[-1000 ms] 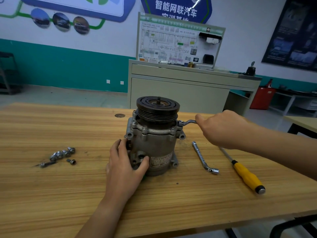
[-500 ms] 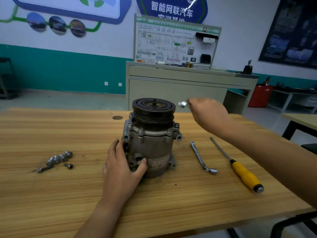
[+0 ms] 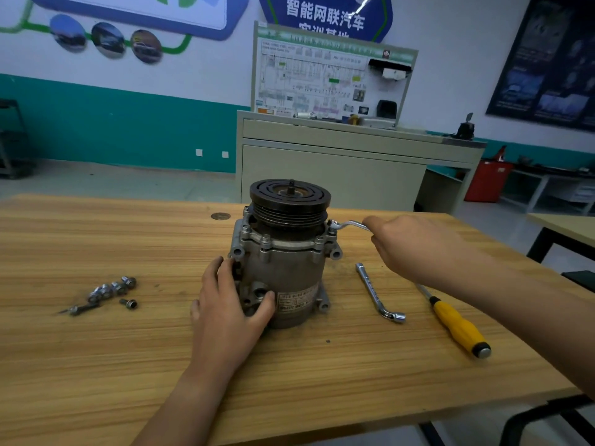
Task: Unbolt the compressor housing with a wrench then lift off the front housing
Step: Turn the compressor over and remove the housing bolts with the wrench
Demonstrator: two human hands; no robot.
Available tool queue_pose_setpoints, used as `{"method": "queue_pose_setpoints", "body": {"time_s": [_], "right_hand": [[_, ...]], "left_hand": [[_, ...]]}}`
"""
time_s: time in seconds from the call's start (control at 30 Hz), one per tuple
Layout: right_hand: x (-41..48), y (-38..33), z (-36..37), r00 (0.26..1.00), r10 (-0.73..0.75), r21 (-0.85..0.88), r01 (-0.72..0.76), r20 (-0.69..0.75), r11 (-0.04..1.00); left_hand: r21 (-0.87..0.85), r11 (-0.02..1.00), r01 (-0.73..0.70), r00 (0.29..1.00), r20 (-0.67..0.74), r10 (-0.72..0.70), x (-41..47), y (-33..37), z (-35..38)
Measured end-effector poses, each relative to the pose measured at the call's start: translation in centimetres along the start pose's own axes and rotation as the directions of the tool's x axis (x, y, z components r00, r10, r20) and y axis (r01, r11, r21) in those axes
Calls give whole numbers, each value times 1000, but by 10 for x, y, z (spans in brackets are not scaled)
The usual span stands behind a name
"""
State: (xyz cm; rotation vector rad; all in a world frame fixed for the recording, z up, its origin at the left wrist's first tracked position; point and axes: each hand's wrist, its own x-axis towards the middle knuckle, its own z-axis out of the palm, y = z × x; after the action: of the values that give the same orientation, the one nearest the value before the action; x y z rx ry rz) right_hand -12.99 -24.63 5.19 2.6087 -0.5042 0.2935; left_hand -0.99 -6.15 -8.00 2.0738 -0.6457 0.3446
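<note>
Since half a second earlier, the right hand (image 3: 415, 246) has come down from beside the pulley, and the wrench (image 3: 349, 224) that was lifted clear now has its head at a bolt on the right of the flange. On the wooden worktop (image 3: 96, 365) the compressor (image 3: 286, 262) stands upright, pulley uppermost, with the front housing (image 3: 283, 243) not yet lifted and several flange bolts in place around it. The left hand (image 3: 228, 313) grips the lower body, fingers round the left side and thumb on the front, presumably to stop the casing turning under the wrench's torque. The right hand's fingers are closed round the wrench handle, which hides most of the shaft. Whether the wrench head is fully seated on the bolt cannot be made out. A spare socket wrench (image 3: 376, 291) and a yellow-handled screwdriver (image 3: 457, 326) lie just right of the compressor, within reach. Loose bolts (image 3: 111, 289) are grouped well to the left, clear of the work; their number is hard to tell.
</note>
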Motion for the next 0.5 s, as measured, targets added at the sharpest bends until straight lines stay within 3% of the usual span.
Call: {"method": "queue_pose_setpoints", "body": {"time_s": [0.2, 0.5], "right_hand": [[-4, -12, -17, 997, -78, -160, 81, 24, 984], [9, 10, -7, 995, -92, -173, 96, 28, 980]], "left_hand": [[2, 1000, 3, 1000, -6, -3, 0, 0, 1], [-33, 999, 14, 1000, 1, -14, -1, -1, 0]]}}
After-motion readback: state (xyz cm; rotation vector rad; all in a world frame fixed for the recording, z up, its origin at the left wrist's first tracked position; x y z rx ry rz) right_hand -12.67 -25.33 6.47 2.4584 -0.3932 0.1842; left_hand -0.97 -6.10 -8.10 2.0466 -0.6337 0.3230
